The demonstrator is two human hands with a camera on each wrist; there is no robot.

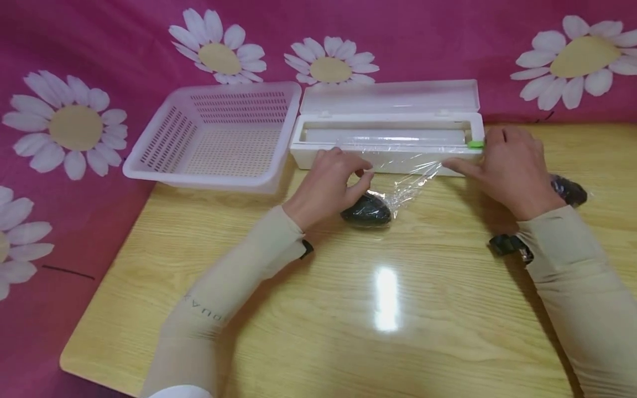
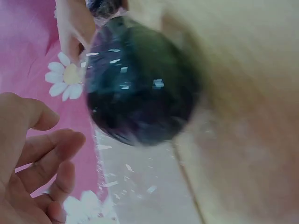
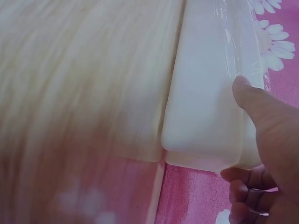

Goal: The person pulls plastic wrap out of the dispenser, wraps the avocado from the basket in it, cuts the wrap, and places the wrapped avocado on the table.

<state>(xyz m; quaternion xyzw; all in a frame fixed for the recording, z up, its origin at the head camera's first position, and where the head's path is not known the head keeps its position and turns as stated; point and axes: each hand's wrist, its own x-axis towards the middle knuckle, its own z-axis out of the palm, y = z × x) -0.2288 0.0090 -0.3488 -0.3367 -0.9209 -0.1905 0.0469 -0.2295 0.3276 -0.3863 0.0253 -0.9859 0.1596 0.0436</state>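
My left hand [image 1: 330, 179] hovers at the pulled-out cling film [image 1: 415, 179], thumb and fingers loosely bent with a gap between them. Right beside its fingertips lies a dark, glossy, egg-shaped piece of produce [image 1: 367, 211], with film over it; close up it shows purple-green [image 2: 145, 84]. The film stretches from it up to a white cling film dispenser [image 1: 358, 157], whose lid stands raised and whose roll shows inside. My right hand [image 1: 515, 166] grips the dispenser's right end, thumb [image 3: 247, 95] on its front and fingers curled at its end, by a green slide cutter [image 1: 475, 144].
A pale plastic basket [image 1: 278, 149] with slotted walls stands left of the dispenser. Another dark film-wrapped piece [image 1: 569, 190] lies behind my right wrist. The wooden table [image 1: 323, 315] meets a magenta flowered cloth [image 1: 418, 38] at the back.
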